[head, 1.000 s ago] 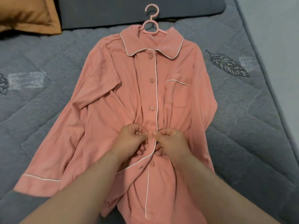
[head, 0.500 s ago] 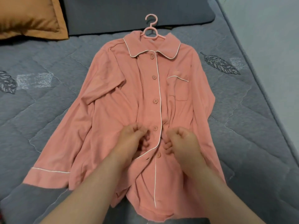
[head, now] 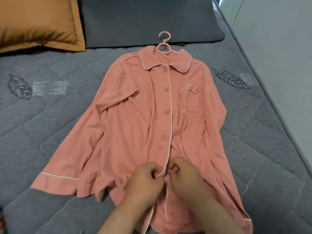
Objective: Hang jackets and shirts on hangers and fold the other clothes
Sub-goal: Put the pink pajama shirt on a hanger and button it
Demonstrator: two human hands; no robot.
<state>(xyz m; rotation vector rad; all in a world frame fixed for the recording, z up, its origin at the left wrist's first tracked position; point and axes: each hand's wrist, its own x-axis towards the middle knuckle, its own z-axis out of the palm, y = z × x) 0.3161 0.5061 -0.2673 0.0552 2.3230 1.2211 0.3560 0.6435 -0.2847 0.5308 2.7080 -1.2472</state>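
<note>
Left hand (head: 146, 179) and right hand (head: 184, 176), fingers curled, pinch the white-piped front placket of the salmon-pink buttoned pyjama shirt (head: 135, 125). Shirt lies flat mid-bed on the grey quilted bedspread (head: 50, 132), pink plastic hanger (head: 164, 43) in its collar

The hands (head: 166, 176) cover the shirt's (head: 135, 125) lowest button; its hem runs off the frame

Grey quilted bed (head: 55, 132), orange pillow (head: 38, 22)

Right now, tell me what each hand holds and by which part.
Both hands pinch the pink shirt at its white-piped front edge, near the bottom: left hand on the left panel, right hand on the right panel.
</note>
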